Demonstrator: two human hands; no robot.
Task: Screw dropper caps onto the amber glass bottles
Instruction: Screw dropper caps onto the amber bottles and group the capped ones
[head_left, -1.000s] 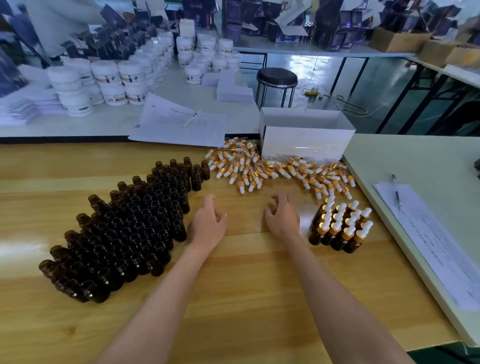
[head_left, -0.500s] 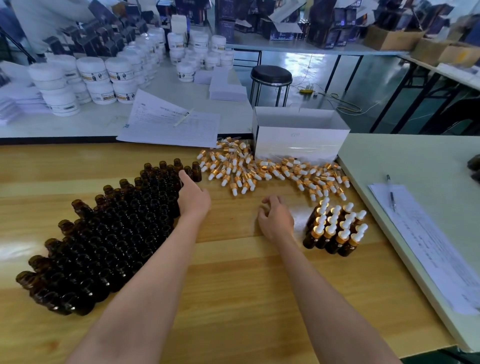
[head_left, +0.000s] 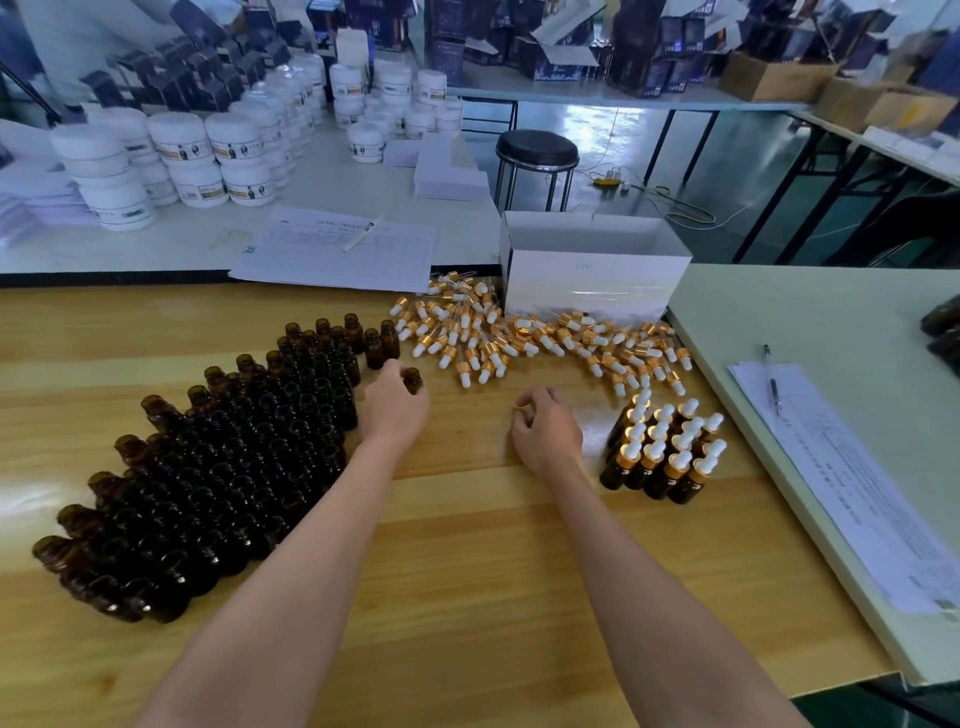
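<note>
Since last frame the left hand (head_left: 395, 408) has pulled one bottle (head_left: 413, 379) off the block (head_left: 234, 467); right hand (head_left: 545, 434) unchanged, fingers loosely curled, empty. Risk: forearm clips the packed block and dominoes it, or the left fingers' pinch slips. Bottle is near the caps (head_left: 519, 343), mouth up, long axis roughly vertical.

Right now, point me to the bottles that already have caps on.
In the head view, the capped bottles stand clustered at the right of the wooden table, just right of the right hand, nearer than the loose caps.
</note>
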